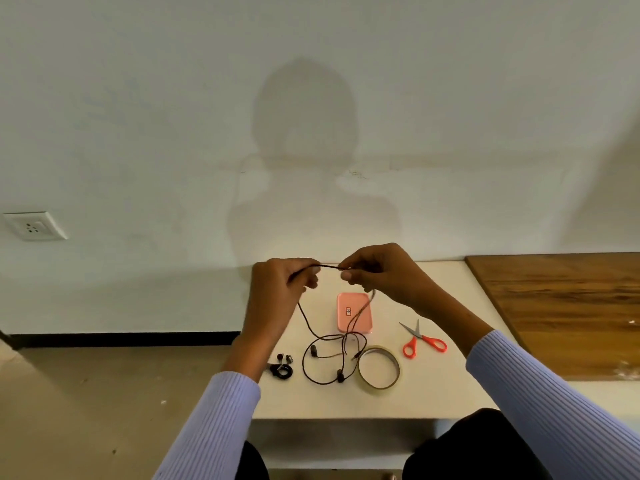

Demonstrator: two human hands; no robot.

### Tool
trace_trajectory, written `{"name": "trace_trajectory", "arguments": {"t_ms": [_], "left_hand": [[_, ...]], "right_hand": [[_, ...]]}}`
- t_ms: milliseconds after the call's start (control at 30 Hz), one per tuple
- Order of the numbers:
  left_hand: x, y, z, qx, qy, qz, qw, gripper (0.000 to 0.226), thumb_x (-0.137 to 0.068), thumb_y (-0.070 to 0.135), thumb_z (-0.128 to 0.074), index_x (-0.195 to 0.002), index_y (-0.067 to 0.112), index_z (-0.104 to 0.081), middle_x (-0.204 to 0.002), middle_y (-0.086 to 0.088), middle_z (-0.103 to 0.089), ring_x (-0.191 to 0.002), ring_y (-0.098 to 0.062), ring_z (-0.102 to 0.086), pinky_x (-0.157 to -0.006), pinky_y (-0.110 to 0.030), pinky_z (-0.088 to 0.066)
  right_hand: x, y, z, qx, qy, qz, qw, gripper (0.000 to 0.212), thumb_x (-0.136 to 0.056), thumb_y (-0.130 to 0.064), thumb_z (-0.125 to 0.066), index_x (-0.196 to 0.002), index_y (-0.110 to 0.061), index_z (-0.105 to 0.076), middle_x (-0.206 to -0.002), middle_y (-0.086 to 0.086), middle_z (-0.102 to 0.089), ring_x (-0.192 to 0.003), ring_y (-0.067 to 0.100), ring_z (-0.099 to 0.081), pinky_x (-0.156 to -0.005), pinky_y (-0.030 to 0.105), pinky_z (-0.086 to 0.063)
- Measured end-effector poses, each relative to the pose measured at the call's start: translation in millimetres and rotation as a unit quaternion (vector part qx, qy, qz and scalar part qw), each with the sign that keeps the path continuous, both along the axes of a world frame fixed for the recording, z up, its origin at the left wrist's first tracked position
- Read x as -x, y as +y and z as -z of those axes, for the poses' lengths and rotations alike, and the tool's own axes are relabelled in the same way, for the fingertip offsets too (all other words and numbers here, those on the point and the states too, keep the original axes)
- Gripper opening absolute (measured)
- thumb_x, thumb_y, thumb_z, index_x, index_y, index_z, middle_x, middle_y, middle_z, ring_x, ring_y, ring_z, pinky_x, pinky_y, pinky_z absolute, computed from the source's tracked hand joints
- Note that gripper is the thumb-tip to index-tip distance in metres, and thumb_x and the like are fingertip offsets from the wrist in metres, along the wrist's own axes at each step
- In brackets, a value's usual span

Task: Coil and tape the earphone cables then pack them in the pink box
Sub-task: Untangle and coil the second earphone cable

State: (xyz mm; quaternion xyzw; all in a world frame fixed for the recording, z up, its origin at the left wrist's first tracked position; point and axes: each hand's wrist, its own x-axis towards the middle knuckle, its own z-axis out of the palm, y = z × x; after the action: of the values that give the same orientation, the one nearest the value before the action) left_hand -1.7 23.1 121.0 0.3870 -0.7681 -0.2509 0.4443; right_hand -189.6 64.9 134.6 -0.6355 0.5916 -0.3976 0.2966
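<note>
A dark earphone cable [329,341] is lifted above the white table [433,393]. My left hand [277,289] and my right hand [377,271] each pinch it, a short stretch taut between them. Its loose loops and earbuds hang down and lie on the table. The pink box [354,311] sits closed behind the loops, below my right hand. A second, coiled black earphone [282,368] lies at the table's left edge. A roll of tape [379,368] lies flat to the right of the loops.
Red-handled scissors [424,341] lie right of the tape roll. A wooden board [561,306] covers the table's right part. The table's left edge runs just past the coiled earphone, with the floor beyond. A wall socket [33,226] is at far left.
</note>
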Motion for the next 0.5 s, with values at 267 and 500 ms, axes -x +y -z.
{"name": "trace_trajectory", "arguments": {"t_ms": [267,500], "left_hand": [[-32,-19,-4,-0.157,-0.028,0.018,0.987,0.039,-0.081,0.003,-0.071,-0.117,0.016,-0.064,-0.106,0.0,-0.07,-0.058,-0.013,-0.07,-0.052,-0.019,-0.053],[-8,-9,-5,-0.015,-0.108,-0.032,0.993,0.036,-0.082,0.046,-0.064,-0.112,0.026,-0.07,-0.109,0.007,-0.07,-0.096,-0.005,-0.062,-0.077,-0.018,-0.047]], "right_hand": [[16,6,5,-0.02,-0.061,0.038,0.997,0.013,-0.086,-0.019,-0.066,-0.093,-0.01,-0.072,-0.078,0.001,-0.069,-0.064,0.0,-0.06,-0.059,0.012,-0.05],[-8,-5,-3,-0.003,-0.06,0.043,0.997,0.01,-0.09,-0.016,-0.061,-0.092,-0.01,-0.068,-0.077,0.0,-0.067,-0.069,0.007,-0.064,-0.064,0.018,-0.056]]}}
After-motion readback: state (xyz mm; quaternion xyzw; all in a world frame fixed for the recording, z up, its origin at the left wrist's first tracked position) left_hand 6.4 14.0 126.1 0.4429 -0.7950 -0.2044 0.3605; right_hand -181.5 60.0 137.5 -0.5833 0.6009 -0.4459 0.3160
